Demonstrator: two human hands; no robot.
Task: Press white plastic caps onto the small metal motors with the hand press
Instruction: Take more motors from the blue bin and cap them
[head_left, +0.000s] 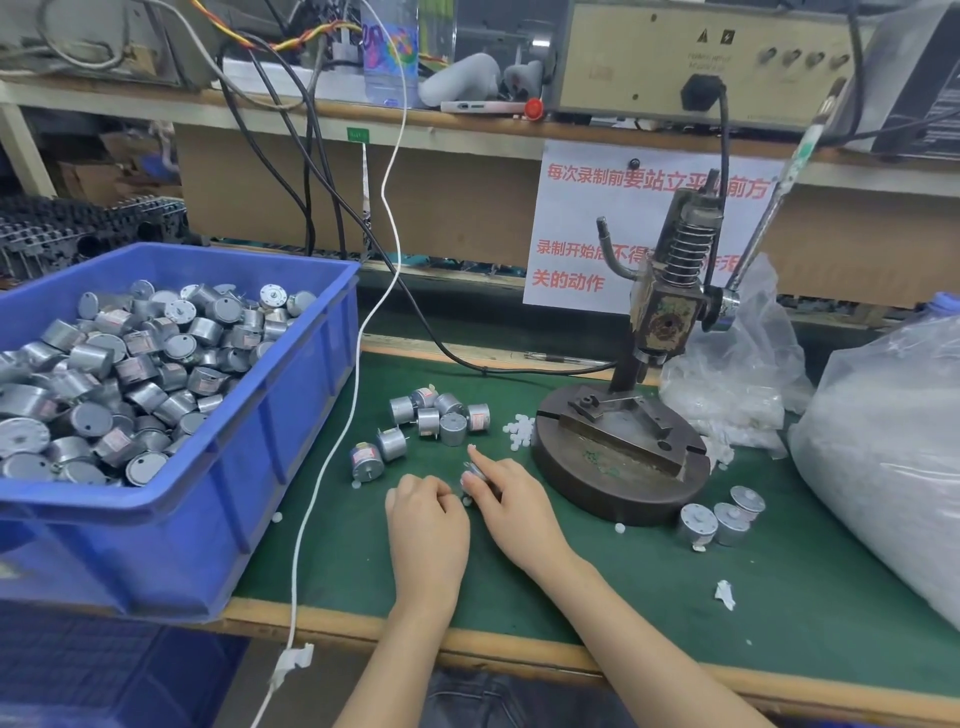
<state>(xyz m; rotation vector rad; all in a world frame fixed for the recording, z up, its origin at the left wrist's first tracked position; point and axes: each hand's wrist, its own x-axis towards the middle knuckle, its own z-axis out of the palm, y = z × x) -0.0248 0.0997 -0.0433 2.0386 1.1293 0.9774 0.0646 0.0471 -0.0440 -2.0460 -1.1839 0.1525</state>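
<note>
Blue bin (291, 415), left: one; binned motors (104, 374) too many to count.
Loose motors (452, 429), table (623, 597) centre: eight.
Right-side motors (731, 524), near press base: three.
Held motor (475, 474) in right hand (511, 506): one.
Hand press (623, 452): one.
Clear bags (883, 441), right: two.
White caps (519, 434), small pile: too small to count.

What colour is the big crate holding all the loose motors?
Blue. The crate is plain solid blue, with no pattern, and shows best in the head view.

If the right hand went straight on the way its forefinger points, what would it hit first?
Probably the cluster of small silver metal motors just beyond the right hand; depth is unclear.
</note>
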